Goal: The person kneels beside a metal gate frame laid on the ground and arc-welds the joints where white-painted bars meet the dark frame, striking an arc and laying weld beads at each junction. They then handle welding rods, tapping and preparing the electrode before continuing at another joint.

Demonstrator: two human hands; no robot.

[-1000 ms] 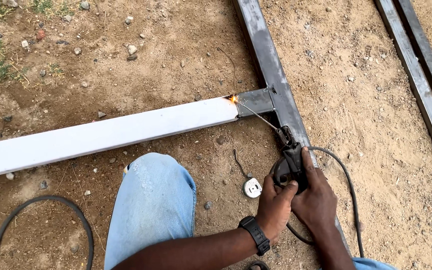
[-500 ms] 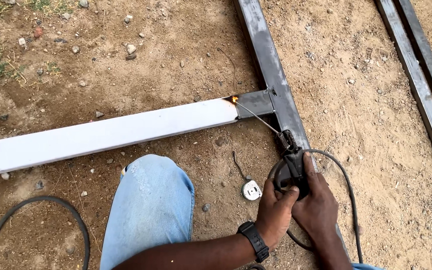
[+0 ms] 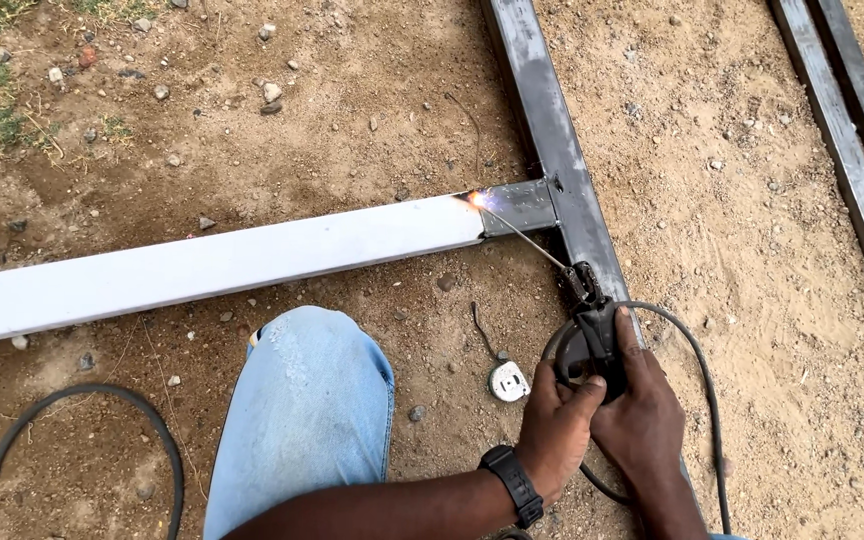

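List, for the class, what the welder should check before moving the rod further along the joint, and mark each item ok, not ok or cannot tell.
1. Both hands on holder: left hand and right hand grip the electrode holder: ok.
2. Rod tip at the joint, spark showing: ok.
3. White tube butted against the grey steel bar: ok.
4. Gloves: bare hands: not ok.
5. Knee away from the spark: ok.
6. Eye protection: cannot tell.

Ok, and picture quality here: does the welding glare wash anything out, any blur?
Head view: sharp throughout, lit by soft even daylight with faint shadows; the arc spark blooms only slightly, while the white tube beside it is near overexposed; both hands on the electrode holder show no motion blur.
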